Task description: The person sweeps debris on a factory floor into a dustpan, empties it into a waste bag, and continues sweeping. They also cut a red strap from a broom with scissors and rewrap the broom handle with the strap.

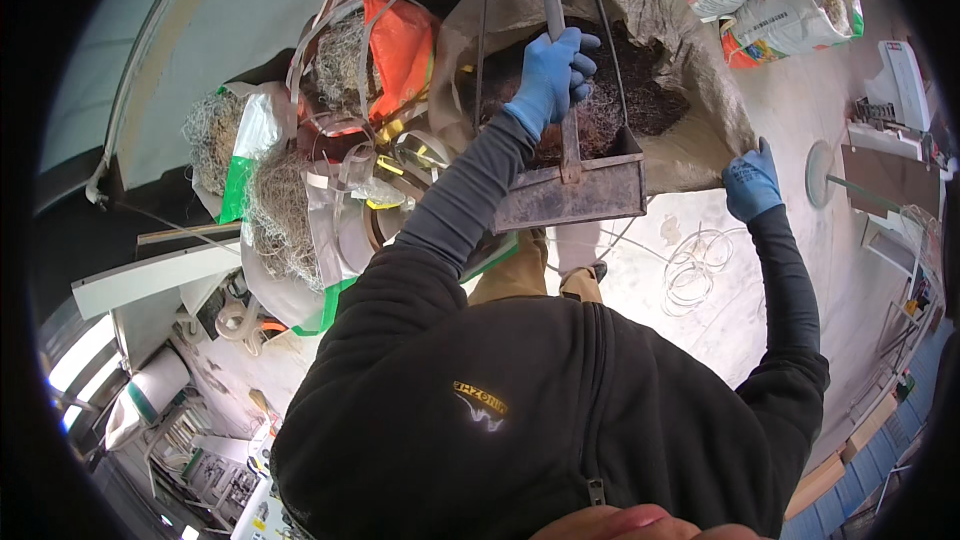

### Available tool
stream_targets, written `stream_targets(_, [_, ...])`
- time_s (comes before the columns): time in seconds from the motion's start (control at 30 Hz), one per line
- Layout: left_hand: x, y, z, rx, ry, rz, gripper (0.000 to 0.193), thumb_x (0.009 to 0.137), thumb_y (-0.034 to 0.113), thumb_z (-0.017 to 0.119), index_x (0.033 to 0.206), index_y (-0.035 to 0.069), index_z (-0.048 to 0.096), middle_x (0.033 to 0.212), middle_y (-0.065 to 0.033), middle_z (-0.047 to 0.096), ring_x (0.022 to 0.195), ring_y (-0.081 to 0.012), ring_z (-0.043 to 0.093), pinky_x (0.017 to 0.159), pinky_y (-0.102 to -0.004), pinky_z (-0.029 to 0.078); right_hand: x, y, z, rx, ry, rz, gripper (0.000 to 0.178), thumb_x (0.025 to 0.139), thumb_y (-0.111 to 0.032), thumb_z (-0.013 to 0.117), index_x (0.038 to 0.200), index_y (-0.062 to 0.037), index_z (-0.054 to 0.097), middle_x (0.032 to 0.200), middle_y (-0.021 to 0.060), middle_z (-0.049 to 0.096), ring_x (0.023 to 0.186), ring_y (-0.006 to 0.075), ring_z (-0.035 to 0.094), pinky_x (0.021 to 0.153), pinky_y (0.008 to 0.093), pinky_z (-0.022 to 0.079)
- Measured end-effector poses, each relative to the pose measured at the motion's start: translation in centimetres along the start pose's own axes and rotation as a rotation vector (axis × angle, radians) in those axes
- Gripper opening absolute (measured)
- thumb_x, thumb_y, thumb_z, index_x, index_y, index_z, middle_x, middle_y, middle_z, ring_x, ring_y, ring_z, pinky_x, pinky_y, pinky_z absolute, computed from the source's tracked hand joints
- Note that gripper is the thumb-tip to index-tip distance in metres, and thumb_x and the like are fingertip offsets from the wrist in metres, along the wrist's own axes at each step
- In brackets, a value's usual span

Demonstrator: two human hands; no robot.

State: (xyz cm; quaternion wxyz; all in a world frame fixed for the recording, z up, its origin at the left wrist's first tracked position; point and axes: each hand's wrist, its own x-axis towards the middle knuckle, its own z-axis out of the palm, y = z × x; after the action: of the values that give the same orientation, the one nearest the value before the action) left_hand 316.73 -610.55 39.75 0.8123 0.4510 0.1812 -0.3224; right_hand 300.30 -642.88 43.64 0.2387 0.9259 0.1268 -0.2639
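Observation:
My left hand [550, 80], in a blue work glove, is closed round the upright handle of a long-handled metal dustpan [585, 195]. The pan is rusty and boxlike, with a thin rod rising on each side. It is over the near part of a large brownish woven sack [700, 60], whose mouth is spread wide. Dark, tangled scrap [645, 90] lies inside the sack, with reddish, wiry bits close to the pan. At the sack's right edge, my right hand [752, 183], gloved too, has its fingers closed on the rim. How much is in the pan I cannot make out.
Left of the sack stand several bags stuffed with tangled wire, one an orange bag [400, 45]. White printed sacks [795, 15] stand at the far right. A loose coil of pale cord [695, 270] lies on the floor beside my legs. Metal parts line the right side.

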Motion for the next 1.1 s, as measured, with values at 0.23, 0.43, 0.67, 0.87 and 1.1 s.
stream_targets(0.23, [-2.4, 0.6, 2.8, 0.067, -0.194, 0.142, 0.042, 0.108, 0.034, 0.052, 0.121, -0.005, 0.065, 0.065, 0.003, 0.046, 0.047, -0.0041, 0.033, 0.045, -0.0265, 0.031, 1.4, 1.1, -4.5, 0.161, 0.183, 0.021, 0.016, 0.069, -0.005, 0.06, 0.074, -0.0147, 0.073, 0.076, 0.0129, 0.07, 0.087, 0.0326, 0.068, 0.115, 0.0544, 0.036])
stream_targets(0.43, [-4.9, 1.9, 3.3, 0.165, -0.203, 0.128, 0.044, 0.11, 0.035, 0.048, 0.122, -0.004, 0.065, 0.068, 0.0025, 0.051, 0.049, -0.0034, 0.034, 0.046, -0.025, 0.031, 2.6, 0.1, -6.5, 0.201, 0.204, 0.044, 0.019, 0.072, -0.004, 0.06, 0.081, -0.0147, 0.074, 0.081, 0.0126, 0.071, 0.092, 0.0326, 0.068, 0.116, 0.0541, 0.035])
stream_targets(0.67, [-8.6, 3.9, 2.8, 0.125, -0.367, 0.292, 0.045, 0.111, 0.032, 0.046, 0.127, -0.006, 0.064, 0.062, 0.0048, 0.044, 0.046, -0.0021, 0.029, 0.044, -0.0223, 0.028, 3.9, -0.7, -7.5, 0.195, 0.269, 0.057, 0.015, 0.073, -0.005, 0.062, 0.079, -0.0138, 0.073, 0.081, 0.0129, 0.071, 0.092, 0.0328, 0.069, 0.113, 0.0514, 0.038])
stream_targets(0.87, [-8.7, 5.6, 4.0, 0.171, -0.264, 0.174, 0.045, 0.111, 0.032, 0.044, 0.128, -0.005, 0.064, 0.06, 0.0052, 0.037, 0.048, -0.0033, 0.028, 0.047, -0.0224, 0.029, 4.5, -1.2, -7.3, 0.175, 0.284, 0.076, 0.014, 0.074, -0.007, 0.064, 0.079, -0.0151, 0.073, 0.081, 0.012, 0.072, 0.089, 0.0323, 0.07, 0.109, 0.0507, 0.042])
stream_targets(1.1, [-9.9, 5.7, 2.4, 0.23, -0.462, 0.375, 0.045, 0.112, 0.028, 0.037, 0.13, -0.004, 0.063, 0.058, 0.0069, 0.039, 0.045, -0.0015, 0.029, 0.043, -0.021, 0.03, 5.0, -0.9, -5.8, 0.262, 0.352, 0.101, 0.012, 0.072, -0.008, 0.065, 0.078, -0.0156, 0.072, 0.08, 0.0114, 0.071, 0.089, 0.0324, 0.069, 0.108, 0.0518, 0.042])
